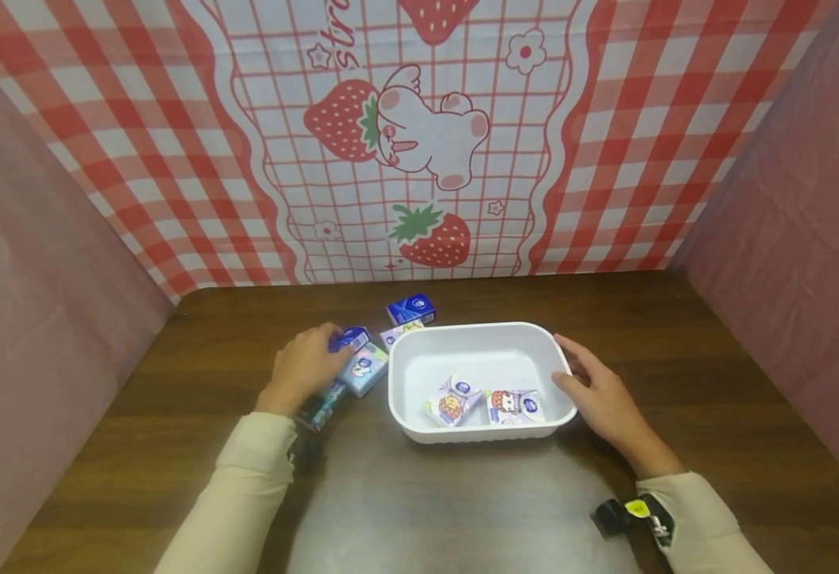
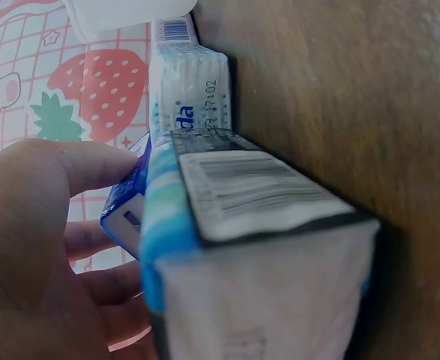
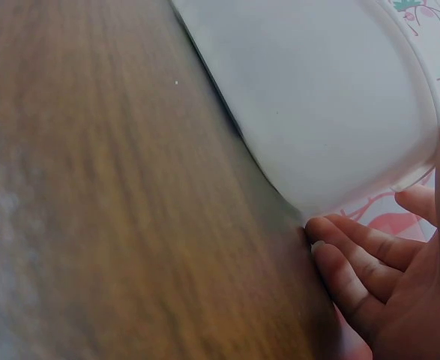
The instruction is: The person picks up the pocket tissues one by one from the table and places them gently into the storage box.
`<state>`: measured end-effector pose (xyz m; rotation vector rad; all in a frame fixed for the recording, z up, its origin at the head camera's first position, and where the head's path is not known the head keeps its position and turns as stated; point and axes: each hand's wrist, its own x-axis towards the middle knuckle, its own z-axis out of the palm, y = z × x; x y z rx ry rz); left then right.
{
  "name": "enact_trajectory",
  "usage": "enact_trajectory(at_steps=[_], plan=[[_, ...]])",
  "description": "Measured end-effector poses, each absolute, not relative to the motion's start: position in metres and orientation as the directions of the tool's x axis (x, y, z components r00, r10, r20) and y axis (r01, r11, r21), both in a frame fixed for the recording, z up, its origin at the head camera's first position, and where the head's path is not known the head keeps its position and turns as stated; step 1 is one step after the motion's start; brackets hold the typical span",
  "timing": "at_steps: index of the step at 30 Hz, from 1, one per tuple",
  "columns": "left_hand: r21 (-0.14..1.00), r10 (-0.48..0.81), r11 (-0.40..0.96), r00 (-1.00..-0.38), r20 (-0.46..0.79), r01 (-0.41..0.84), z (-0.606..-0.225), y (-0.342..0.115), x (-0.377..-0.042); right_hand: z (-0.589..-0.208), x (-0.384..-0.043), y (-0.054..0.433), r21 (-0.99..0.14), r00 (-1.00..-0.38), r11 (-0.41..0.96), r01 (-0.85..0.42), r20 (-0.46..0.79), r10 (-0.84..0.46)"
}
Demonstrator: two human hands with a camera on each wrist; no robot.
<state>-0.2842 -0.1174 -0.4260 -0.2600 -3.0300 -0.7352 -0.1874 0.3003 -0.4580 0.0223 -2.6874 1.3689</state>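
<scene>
My left hand [image 1: 322, 351] grips a small dark blue tissue pack [image 1: 351, 337] lying left of the white tray [image 1: 478, 330]. In the left wrist view, the thumb and fingers [image 2: 92, 169] pinch that blue pack [image 2: 122, 208]. A light blue pack [image 1: 364, 369] lies just beside it and fills the wrist view's foreground [image 2: 257, 247]. My right hand [image 1: 570, 371] rests against the tray's right side, thumb on the rim. Its fingers [image 3: 358, 255] lie loosely along the tray's outer wall [image 3: 317, 97]. Two printed packs [image 1: 453, 399] [image 1: 514, 405] lie inside the tray.
More packs lie on the brown table: a blue one [image 1: 411, 308] behind the tray, a pale one [image 1: 401, 330] at its far left corner, a dark one [image 1: 322, 404] under my left wrist. Pink walls and a strawberry-print cloth [image 1: 419, 135] enclose the table.
</scene>
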Motion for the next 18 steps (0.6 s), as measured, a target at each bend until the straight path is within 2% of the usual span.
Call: enact_trajectory(at_steps=[18], plan=[[0.463, 0.151, 0.871, -0.987, 0.062, 0.163, -0.4284, -0.1182, -0.2844, -0.4603, -0.1883, 0.3016, -0.802, -0.992, 0.593, -0.07, 0.12, 0.044]])
